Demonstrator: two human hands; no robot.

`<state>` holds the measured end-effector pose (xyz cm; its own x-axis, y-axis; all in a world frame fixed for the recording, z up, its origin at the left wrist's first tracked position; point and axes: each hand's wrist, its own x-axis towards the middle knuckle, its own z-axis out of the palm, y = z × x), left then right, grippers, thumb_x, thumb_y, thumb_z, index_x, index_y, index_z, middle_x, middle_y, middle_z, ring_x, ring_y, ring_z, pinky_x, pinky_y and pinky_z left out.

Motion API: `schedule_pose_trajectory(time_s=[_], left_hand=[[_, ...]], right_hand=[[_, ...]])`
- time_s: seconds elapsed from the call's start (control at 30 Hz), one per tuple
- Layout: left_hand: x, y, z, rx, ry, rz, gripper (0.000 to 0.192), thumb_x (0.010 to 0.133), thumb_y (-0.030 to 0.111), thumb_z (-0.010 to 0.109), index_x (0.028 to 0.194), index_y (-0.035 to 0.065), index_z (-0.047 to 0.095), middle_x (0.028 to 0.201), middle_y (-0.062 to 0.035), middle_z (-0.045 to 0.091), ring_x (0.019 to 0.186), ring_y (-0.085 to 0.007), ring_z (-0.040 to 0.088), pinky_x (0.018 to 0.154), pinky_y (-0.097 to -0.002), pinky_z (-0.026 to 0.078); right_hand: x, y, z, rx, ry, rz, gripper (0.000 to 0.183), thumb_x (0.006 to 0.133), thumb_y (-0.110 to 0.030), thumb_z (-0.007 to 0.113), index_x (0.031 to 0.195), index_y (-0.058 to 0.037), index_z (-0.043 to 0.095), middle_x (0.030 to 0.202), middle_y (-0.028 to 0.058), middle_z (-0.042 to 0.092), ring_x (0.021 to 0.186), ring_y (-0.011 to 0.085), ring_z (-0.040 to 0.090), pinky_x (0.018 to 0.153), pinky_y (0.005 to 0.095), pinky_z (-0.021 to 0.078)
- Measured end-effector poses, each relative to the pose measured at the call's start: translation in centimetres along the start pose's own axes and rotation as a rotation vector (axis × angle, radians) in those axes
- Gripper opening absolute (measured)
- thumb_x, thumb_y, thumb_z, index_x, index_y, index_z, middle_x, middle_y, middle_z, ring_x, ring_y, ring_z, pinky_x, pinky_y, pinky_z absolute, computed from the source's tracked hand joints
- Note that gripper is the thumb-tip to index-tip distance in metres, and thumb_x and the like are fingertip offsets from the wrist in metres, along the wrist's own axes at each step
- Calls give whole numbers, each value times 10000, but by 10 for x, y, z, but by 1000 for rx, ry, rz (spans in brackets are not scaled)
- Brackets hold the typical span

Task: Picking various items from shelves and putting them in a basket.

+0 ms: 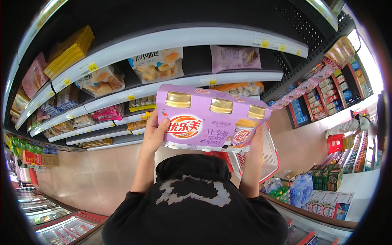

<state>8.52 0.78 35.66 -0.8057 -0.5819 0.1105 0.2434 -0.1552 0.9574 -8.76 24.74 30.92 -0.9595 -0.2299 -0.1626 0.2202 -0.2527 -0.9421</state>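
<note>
A purple cardboard multipack of cup drinks (211, 125) is held up in front of my chest, its printed face towards me. Gold lids show through three openings along its upper part. My left hand (155, 131) grips the left end, thumb on the front panel. At the opposite end, my right hand (256, 139) holds the pack's side, with its fingers partly hidden. Behind my right forearm is a white plastic shopping basket (269, 156) with a red rim, partly covered by the pack and arm.
Shelves ahead carry bagged bread (159, 65), a purple snack bag (235, 58) and yellow packets (70, 53). A freezer case (69, 229) stands at lower left. Cartons (327, 177) and plastic-wrapped bottles (300, 190) sit at right. Someone's light trousers (346, 125) show near a red stool (334, 144).
</note>
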Motion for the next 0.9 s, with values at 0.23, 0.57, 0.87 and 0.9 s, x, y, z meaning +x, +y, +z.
schedule_pose_trajectory(time_s=[0.23, 0.57, 0.87, 0.9], left_hand=[[13, 42, 2, -51, 177, 156, 476, 828, 205, 548, 1205, 43, 304, 1092, -80, 465, 965, -129, 480, 863, -256, 375], [47, 133, -5, -176, 171, 456, 375, 822, 243, 555, 1114, 40, 437, 1068, -76, 486, 1015, -127, 441, 897, -260, 329], [93, 182, -30, 228, 292, 562, 393, 814, 200, 573, 1127, -24, 491, 1029, -78, 559, 971, -110, 483, 863, -233, 337], [101, 186, -33, 232, 295, 585, 401, 811, 197, 576, 1132, -26, 490, 1022, -75, 563, 970, -110, 486, 855, -229, 343]], right_hand=[[15, -32, 36, 183, -224, -72, 563, 855, -434, 471, 1241, -38, 362, 1171, 95, 496, 1036, 221, 515, 846, 372, 441], [47, -133, 144, 413, -639, -166, 424, 784, -141, 602, 1141, 1, 421, 1035, 90, 532, 934, 170, 546, 805, 312, 454], [82, -176, 236, 319, -789, -132, 344, 824, -181, 571, 1082, 15, 456, 1017, 105, 552, 908, 176, 569, 787, 316, 476], [86, -179, 245, 294, -797, -150, 305, 857, -183, 519, 1085, 16, 481, 1062, 123, 562, 932, 200, 575, 806, 345, 481]])
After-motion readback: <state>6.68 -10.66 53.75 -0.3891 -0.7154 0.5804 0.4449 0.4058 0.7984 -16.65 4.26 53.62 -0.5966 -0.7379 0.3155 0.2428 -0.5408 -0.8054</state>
